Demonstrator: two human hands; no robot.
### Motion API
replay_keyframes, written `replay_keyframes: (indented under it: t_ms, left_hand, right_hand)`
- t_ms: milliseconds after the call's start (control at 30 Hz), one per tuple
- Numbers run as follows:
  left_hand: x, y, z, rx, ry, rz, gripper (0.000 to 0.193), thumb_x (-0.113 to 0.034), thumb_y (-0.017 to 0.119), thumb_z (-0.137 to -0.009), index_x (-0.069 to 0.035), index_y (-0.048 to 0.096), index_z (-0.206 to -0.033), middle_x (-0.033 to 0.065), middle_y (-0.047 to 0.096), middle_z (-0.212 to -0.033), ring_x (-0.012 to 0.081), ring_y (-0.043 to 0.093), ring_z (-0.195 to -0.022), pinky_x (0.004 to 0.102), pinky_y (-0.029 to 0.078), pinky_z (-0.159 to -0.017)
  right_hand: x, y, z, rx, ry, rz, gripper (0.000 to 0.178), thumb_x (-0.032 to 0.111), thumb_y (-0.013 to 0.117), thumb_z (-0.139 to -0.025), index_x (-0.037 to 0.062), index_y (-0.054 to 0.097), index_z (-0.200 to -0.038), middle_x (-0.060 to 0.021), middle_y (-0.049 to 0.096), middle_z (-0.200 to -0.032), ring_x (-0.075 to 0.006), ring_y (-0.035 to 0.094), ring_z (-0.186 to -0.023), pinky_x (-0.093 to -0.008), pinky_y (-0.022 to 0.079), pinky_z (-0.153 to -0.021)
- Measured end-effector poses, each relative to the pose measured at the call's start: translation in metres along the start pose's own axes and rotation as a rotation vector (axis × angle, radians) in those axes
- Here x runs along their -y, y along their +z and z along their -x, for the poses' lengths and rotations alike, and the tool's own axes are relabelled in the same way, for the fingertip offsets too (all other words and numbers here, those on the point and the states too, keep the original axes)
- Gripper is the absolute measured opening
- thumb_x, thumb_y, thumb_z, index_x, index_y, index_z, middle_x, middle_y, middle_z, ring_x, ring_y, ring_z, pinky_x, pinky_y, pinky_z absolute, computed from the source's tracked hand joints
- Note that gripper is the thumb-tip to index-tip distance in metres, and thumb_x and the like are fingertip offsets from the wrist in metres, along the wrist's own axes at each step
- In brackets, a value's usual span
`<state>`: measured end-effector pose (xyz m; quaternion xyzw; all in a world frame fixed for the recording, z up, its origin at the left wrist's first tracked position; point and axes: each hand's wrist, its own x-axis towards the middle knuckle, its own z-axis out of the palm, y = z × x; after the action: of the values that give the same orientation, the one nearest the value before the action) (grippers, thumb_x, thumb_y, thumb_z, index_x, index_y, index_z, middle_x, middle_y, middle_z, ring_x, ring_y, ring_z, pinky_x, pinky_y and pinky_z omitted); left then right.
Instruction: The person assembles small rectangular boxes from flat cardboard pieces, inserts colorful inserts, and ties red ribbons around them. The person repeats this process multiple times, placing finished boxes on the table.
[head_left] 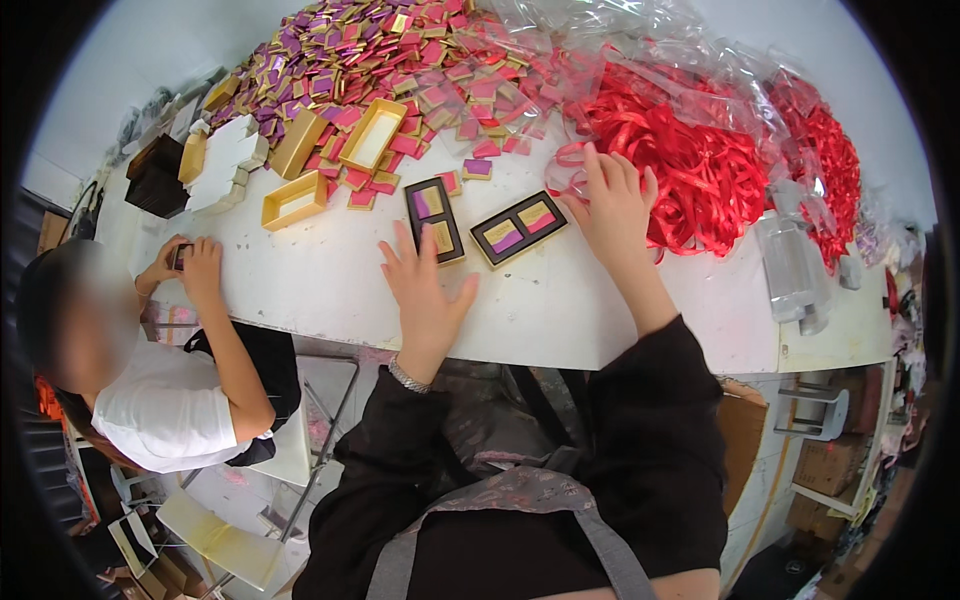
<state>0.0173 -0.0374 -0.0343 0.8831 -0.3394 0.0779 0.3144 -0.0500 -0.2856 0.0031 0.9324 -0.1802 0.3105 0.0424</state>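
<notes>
I classify this site as a packing workshop; clock directions run from the centre of my feed. At 11 o'clock, small purple, red and gold squares lie heaped loose on a long white table. At 2 o'clock, red ribbon lies in bulk; at 1 o'clock, clear film. At 10 o'clock, gold boxes stand near white boxes. Near 12 o'clock, two black boxes each hold two squares. Between 8 and 9 o'clock, a co-worker sits at the same table. At 6 o'clock, my wearer has an apron. At 4 o'clock, observe cartons.
</notes>
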Motion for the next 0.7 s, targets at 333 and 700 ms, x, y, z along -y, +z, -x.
replay_keyframes:
  t_ms: [333,700]
  left_hand:
    - [-0.01,-0.03,0.014,0.039,-0.411,1.976,0.094,-0.062,0.059,-0.08,-0.008,0.019,-0.146,0.0096,0.055,-0.121,0.0229,0.053,-0.113,0.041,0.044,-0.095]
    - [-0.007,-0.032,-0.011,-0.171,-0.715,2.464,0.085,-0.072,0.045,-0.082,-0.009,0.038,-0.138,0.0046,0.055,-0.115,0.0209,0.054,-0.103,0.0397,0.043,-0.089]
  right_hand:
    - [0.042,-0.033,0.033,0.23,-0.337,-0.778,0.07,0.027,0.075,-0.074,0.0103,0.046,-0.135,-0.0109,0.05,-0.135,-0.0319,0.049,-0.12,-0.0435,0.04,-0.097]
    - [0.039,-0.089,0.107,0.476,-0.266,-0.791,0.065,0.008,0.073,-0.067,0.0106,0.053,-0.129,-0.0135,0.052,-0.115,-0.0304,0.052,-0.099,-0.037,0.046,-0.079]
